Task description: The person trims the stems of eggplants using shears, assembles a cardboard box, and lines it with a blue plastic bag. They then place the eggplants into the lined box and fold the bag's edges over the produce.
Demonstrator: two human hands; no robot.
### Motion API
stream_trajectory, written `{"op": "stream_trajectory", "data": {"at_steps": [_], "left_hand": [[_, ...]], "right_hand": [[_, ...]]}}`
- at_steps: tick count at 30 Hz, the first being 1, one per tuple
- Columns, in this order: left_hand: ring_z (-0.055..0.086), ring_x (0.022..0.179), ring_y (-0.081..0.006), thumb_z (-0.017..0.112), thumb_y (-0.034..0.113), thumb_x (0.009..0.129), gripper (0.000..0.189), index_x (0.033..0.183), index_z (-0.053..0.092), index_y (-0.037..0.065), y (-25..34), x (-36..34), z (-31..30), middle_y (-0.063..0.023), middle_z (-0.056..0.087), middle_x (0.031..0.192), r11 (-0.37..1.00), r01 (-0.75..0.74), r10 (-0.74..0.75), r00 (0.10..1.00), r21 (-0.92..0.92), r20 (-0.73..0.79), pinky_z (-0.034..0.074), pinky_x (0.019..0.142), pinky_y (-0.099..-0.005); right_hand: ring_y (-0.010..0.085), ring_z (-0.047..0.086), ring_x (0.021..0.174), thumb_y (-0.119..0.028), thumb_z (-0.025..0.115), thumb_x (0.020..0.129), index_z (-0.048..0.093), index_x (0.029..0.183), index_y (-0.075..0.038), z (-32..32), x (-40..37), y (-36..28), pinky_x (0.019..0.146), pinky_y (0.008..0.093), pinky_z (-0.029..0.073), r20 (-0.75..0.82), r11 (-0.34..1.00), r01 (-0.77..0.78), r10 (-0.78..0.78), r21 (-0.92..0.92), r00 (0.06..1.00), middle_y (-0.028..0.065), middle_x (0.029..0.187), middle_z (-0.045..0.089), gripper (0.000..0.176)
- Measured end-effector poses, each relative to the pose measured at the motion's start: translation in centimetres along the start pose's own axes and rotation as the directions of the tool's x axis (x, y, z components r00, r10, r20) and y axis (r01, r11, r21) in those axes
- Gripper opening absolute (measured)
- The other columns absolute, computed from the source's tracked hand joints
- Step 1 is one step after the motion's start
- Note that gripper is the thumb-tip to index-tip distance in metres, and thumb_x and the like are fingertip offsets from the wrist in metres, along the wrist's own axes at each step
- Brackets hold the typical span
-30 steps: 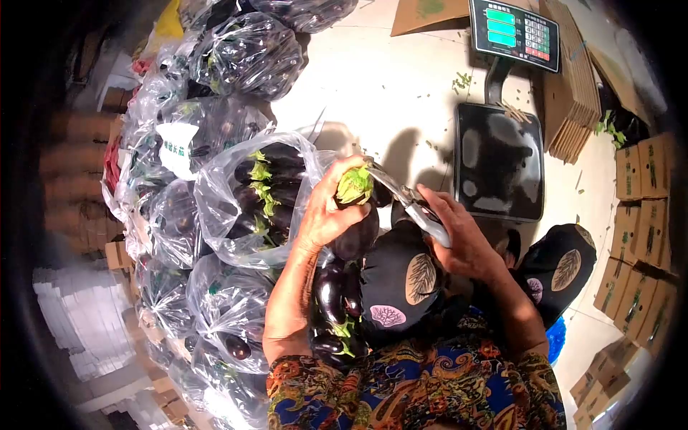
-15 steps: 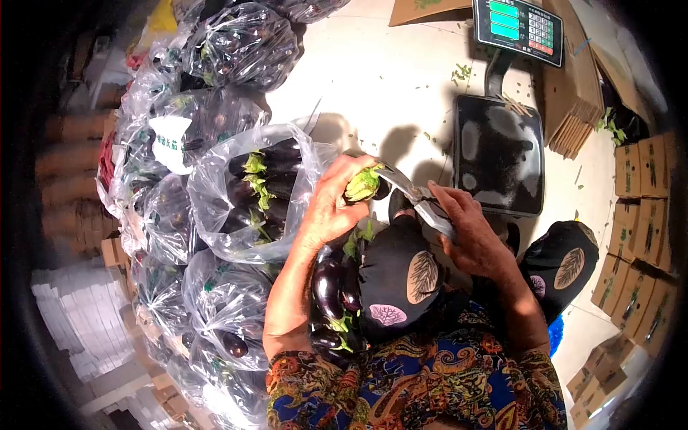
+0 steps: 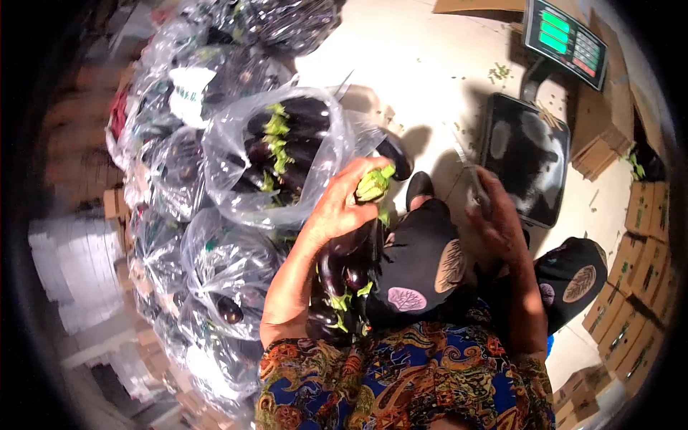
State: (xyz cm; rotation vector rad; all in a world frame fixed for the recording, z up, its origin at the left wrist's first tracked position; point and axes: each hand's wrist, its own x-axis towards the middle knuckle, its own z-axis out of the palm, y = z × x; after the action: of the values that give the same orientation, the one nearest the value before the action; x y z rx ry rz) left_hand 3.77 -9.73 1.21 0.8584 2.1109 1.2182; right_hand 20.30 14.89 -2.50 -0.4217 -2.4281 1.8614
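Note:
My left hand [image 3: 340, 197] is closed round an eggplant [image 3: 374, 183], its green cap and cut stem end facing up at me. A dark, rounded eggplant end [image 3: 394, 158] shows just beyond the fingers. My right hand [image 3: 496, 218] grips a pair of scissors [image 3: 464, 154], blurred by motion, with the blades pointing away from me and apart from the eggplant. Below my left wrist, beside my leg, lies a heap of eggplants [image 3: 340, 269]. To the left, an open clear plastic bag [image 3: 218, 179] holds eggplants stacked with their green caps in a row.
Several tied plastic bags of eggplants [image 3: 226, 276] line the left side. A scale with a black platform [image 3: 527, 158] and lit display [image 3: 562, 36] stands at right. Flattened cardboard [image 3: 602, 136] and stacked cartons [image 3: 623, 287] are farther right. Green scraps [image 3: 499, 72] litter the floor.
The scissors have come away from the eggplant's stem end, swinging right with my right hand. My left hand still holds the eggplant. The whole view has shifted and tilted.

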Motion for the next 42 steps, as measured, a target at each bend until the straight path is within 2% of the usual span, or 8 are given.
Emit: {"op": "stream_trajectory", "data": {"at_steps": [6, 19, 23, 26, 29, 32, 37, 42], "left_hand": [[0.054, 0.111, -0.0251, 0.067, 0.000, 0.061, 0.067, 0.125, 0.047, 0.011, -7.5, -10.4, 2.5, -0.0100, 0.056, 0.113, 0.970, 0.196, -0.224, 0.949, 0.142, 0.223, 0.044, 0.096, -0.0362], [0.054, 0.104, -0.0367, 0.075, 0.034, 0.073, 0.079, 0.135, 0.033, 0.009, -13.5, -12.7, 8.7, -0.0194, 0.054, 0.112, 0.686, 0.285, -0.502, 0.851, 0.670, 0.152, 0.049, 0.082, -0.0431], [0.057, 0.080, -0.0327, 0.074, 0.044, 0.072, 0.088, 0.142, 0.031, 0.013, -15.0, -14.1, 10.2, -0.0156, 0.054, 0.100, 0.704, 0.028, -0.187, 0.971, 0.710, 0.147, 0.051, 0.077, -0.0430], [0.060, 0.080, -0.0311, 0.068, 0.045, 0.080, 0.076, 0.141, 0.036, 0.013, -12.5, -11.8, 7.4, -0.0183, 0.058, 0.099, 0.804, 0.183, -0.491, 0.740, 0.565, 0.459, 0.052, 0.079, -0.0434], [0.063, 0.071, -0.0129, 0.055, 0.037, 0.094, 0.041, 0.122, 0.057, 0.008, -9.0, -8.5, 0.5, -0.0087, 0.066, 0.088, 0.864, 0.498, -0.472, 0.853, -0.072, 0.224, 0.052, 0.064, -0.0232], [0.058, 0.070, -0.0104, 0.059, 0.025, 0.092, 0.039, 0.121, 0.053, 0.000, -10.0, -4.9, -7.9, -0.0029, 0.063, 0.085, 0.779, 0.274, -0.395, 0.913, -0.564, -0.102, 0.049, 0.062, -0.0240], [0.056, 0.110, -0.0271, 0.061, 0.015, 0.074, 0.059, 0.130, 0.048, 0.002, -25.4, -3.7, -18.2, -0.0169, 0.060, 0.120, 0.705, 0.686, -0.478, 0.646, 0.179, -0.595, 0.044, 0.092, -0.0369], [0.058, 0.092, -0.0420, 0.060, 0.015, 0.068, 0.043, 0.109, 0.056, -0.001, -25.9, -10.3, -26.7, -0.0238, 0.061, 0.095, 0.428, 0.817, 0.085, 0.389, 0.386, -0.917, 0.047, 0.082, -0.0472]], "right_hand": [[0.0232, 0.051, 0.104, -0.025, 0.064, 0.085, 0.036, 0.141, -0.005, 0.9, -0.8, 1.9, 0.092, 0.0334, 0.040, 0.065, 0.944, -0.243, 0.235, 0.225, 0.970, 0.0129, 0.116, 0.052, 0.066], [0.0377, 0.050, 0.118, 0.007, 0.056, 0.083, 0.035, 0.141, -0.007, 3.6, -0.2, 8.5, 0.096, 0.0413, 0.042, 0.129, 0.952, -0.097, 0.140, -0.291, 0.982, 0.0231, 0.130, 0.049, 0.062], [0.0354, 0.051, 0.118, 0.004, 0.053, 0.087, 0.035, 0.141, -0.008, 3.9, -0.1, 8.1, 0.095, 0.0405, 0.043, 0.120, 0.912, -0.208, 0.265, -0.354, 0.957, 0.0222, 0.130, 0.049, 0.058], [0.0343, 0.050, 0.120, 0.004, 0.049, 0.090, 0.035, 0.142, -0.009, 4.1, 0.7, 6.4, 0.096, 0.0397, 0.043, 0.113, 0.898, -0.390, 0.417, -0.204, 0.902, 0.0214, 0.132, 0.047, 0.055], [0.0306, 0.045, 0.125, -0.012, 0.037, 0.097, 0.037, 0.142, -0.012, 4.5, 1.3, 7.8, 0.100, 0.0363, 0.037, 0.117, 0.805, -0.590, 0.581, 0.065, 0.806, 0.0169, 0.137, 0.045, 0.045], [0.0267, 0.040, 0.130, -0.034, 0.027, 0.102, 0.040, 0.142, -0.015, 3.7, 1.0, 11.9, 0.105, 0.0333, 0.031, 0.170, 0.836, -0.426, 0.502, -0.345, 0.848, 0.0117, 0.141, 0.043, 0.046], [0.0311, 0.044, 0.127, -0.015, 0.042, 0.096, 0.036, 0.142, -0.011, 4.5, 0.8, 9.4, 0.102, 0.0380, 0.036, 0.145, 0.859, -0.494, 0.511, -0.137, 0.847, 0.0164, 0.139, 0.044, 0.046], [0.0341, 0.045, 0.125, 0.009, 0.059, 0.077, 0.032, 0.144, -0.011, 4.0, 0.5, 7.0, 0.102, 0.0401, 0.039, 0.109, 0.875, -0.356, 0.410, -0.328, 0.906, 0.0171, 0.137, 0.045, 0.075]]}}
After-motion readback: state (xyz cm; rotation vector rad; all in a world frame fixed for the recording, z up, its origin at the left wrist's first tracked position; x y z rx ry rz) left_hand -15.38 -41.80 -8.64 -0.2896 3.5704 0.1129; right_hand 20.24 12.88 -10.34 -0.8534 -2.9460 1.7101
